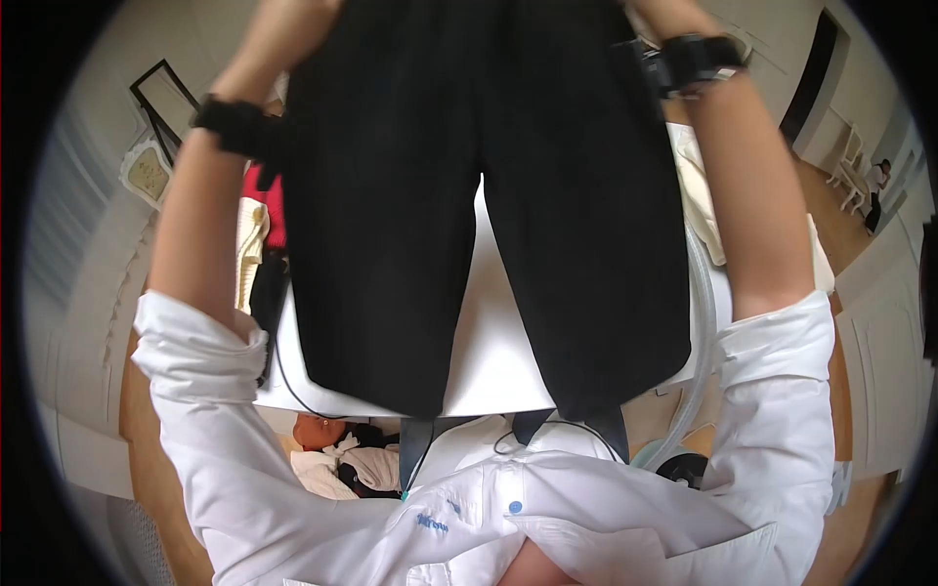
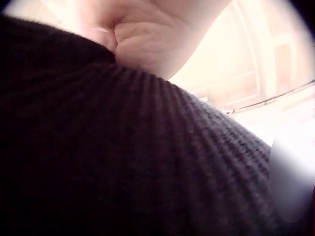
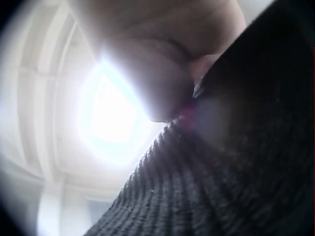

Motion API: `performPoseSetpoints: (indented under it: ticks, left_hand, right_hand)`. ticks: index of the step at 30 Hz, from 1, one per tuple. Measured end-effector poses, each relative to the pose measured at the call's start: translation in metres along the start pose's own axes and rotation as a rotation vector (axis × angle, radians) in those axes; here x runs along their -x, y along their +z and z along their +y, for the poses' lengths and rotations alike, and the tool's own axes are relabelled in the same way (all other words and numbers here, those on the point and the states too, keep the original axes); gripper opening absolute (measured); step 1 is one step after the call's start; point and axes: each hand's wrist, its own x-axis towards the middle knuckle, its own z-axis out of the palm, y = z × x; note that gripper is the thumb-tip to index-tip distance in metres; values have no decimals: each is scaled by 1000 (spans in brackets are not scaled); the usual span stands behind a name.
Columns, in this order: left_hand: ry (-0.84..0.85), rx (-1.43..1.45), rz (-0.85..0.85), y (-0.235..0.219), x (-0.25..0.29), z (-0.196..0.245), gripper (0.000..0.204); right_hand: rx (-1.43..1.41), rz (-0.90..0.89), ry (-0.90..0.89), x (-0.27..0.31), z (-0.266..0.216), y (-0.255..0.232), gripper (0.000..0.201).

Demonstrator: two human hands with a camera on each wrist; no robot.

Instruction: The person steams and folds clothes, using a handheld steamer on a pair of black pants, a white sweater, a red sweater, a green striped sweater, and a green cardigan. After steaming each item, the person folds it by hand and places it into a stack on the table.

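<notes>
A pair of black trousers [image 1: 391, 195] hangs spread out in front of me, both legs dangling over the table. At the upper left of the head view, my left hand [image 1: 298, 21] holds one top corner. My right hand [image 1: 674, 14] has the opposite corner, partly cut off by the frame's top edge. The left wrist view shows the left hand [image 2: 152, 37] gripping dark ribbed fabric [image 2: 147, 147]. In the right wrist view, the thumb side of the right hand [image 3: 152, 64] presses the ribbed cloth [image 3: 167, 187]. Most fingertips are hidden behind the cloth.
Behind the trousers is a white table [image 1: 498, 361]. Red cloth [image 1: 269, 205] and a cream knit [image 1: 250, 234] lie at its left, cream cloth [image 1: 696, 195] at its right. A clear hose [image 1: 700, 322] runs down the right side. Clothes [image 1: 376, 464] lie below the table. Another person [image 1: 877, 186] is far right.
</notes>
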Motion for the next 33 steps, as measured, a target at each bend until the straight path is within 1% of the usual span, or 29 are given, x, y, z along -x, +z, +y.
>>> performPoseSetpoints:
  ticks: [1, 2, 3, 4, 5, 6, 7, 8, 9, 10, 11, 13, 14, 16, 20, 21, 23, 24, 26, 30, 32, 33]
  left_hand:
    - [-49, -29, -169, 32, -3, -48, 41]
    - [-35, -139, -189, 61, 12, -55, 48]
    - [-11, -211, -273, 73, 33, -56, 53]
    - [-7, -200, -440, 87, 49, -63, 59]
    - [44, -139, -627, 98, 66, -68, 60]
    - [100, -102, -732, 117, 90, -80, 63]
    - [96, -67, -890, 125, 111, -76, 65]
    - [90, 63, -1059, 121, 123, -64, 67]
    - [79, 208, -1136, 130, 138, -64, 65]
    - [58, 190, -1139, 133, 157, -54, 67]
    - [92, 219, -1184, 145, 173, -57, 72]
    - [-43, 168, -1302, 151, 198, -44, 80]
    - [-39, 176, -1304, 155, 201, -40, 80]
    - [-114, 52, -1318, 159, 203, -34, 88]
    - [-130, 33, -1334, 165, 194, -37, 91]
    - [-128, 34, -1336, 166, 195, -33, 91]
    - [-175, -69, -1300, 170, 199, -25, 91]
    - [-176, -69, -1304, 171, 200, -26, 91]
    - [-180, -65, -1253, 170, 203, -25, 91]
    - [-211, -55, -1273, 165, 201, -20, 86]
    - [-203, -67, -1244, 163, 202, -18, 84]
    - [-198, -82, -1215, 162, 203, -17, 82]
  right_hand:
    - [192, -24, 70, 20, 0, 18, 29]
    - [418, -2, -62, 37, 30, 45, 25]
    - [474, -396, 246, 47, 10, 45, 41]
    - [473, -343, 114, 70, 32, 69, 45]
    - [400, -473, 102, 92, 31, 78, 44]
    - [300, -577, 141, 116, 26, 86, 48]
    - [243, -678, 155, 144, 35, 104, 51]
    - [146, -819, 189, 169, 40, 113, 56]
    - [169, -999, 213, 191, 43, 121, 62]
    - [257, -1079, 195, 212, 24, 112, 67]
    - [242, -1232, 209, 228, 34, 121, 74]
    - [200, -1315, 359, 243, 27, 120, 81]
    - [205, -1319, 366, 243, 29, 120, 81]
    - [161, -1363, 387, 242, 33, 121, 86]
    - [165, -1380, 411, 238, 33, 128, 87]
    - [164, -1381, 414, 239, 35, 129, 87]
    - [152, -1376, 424, 240, 36, 131, 87]
    - [148, -1377, 426, 239, 36, 131, 87]
    - [142, -1354, 411, 242, 39, 127, 87]
    - [85, -1364, 396, 244, 43, 116, 88]
    - [56, -1269, 358, 248, 42, 112, 81]
    - [57, -1268, 359, 245, 46, 107, 81]
